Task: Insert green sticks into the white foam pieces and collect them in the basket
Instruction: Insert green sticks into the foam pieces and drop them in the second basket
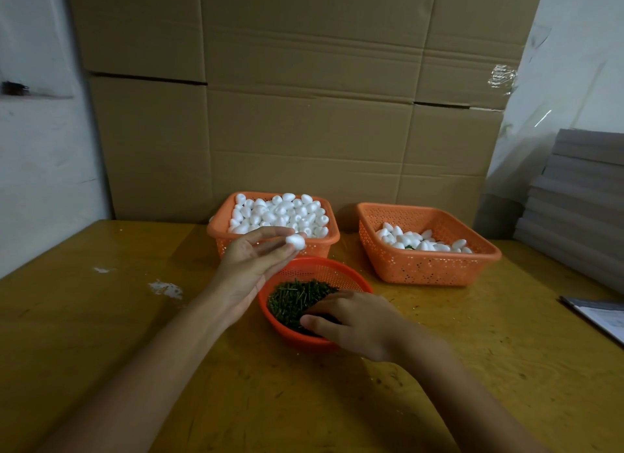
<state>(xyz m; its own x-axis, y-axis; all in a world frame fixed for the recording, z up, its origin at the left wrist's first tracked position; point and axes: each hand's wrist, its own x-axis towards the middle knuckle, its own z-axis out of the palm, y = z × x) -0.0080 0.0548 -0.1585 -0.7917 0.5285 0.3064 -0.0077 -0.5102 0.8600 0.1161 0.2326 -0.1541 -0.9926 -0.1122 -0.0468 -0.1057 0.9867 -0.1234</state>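
Cardboard boxes [304, 97] back a yellow table [101, 317]. The left square basket [219, 231] brims with foam pieces [280, 212]; the right square basket [429, 266] holds fewer. The right hand [358, 321] digs in the round basket's [320, 266] green sticks [293, 297], its grasp hidden. The left hand [250, 263], apart, pinches one foam piece [295, 241] above.

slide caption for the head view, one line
Left hand pinches a foam piece; right hand reaches into the green sticks.

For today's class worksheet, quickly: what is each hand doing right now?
Left hand: pinches a small white egg-shaped foam piece.
Right hand: dipped among thin green sticks in round orange plastic bowl; grip hidden.
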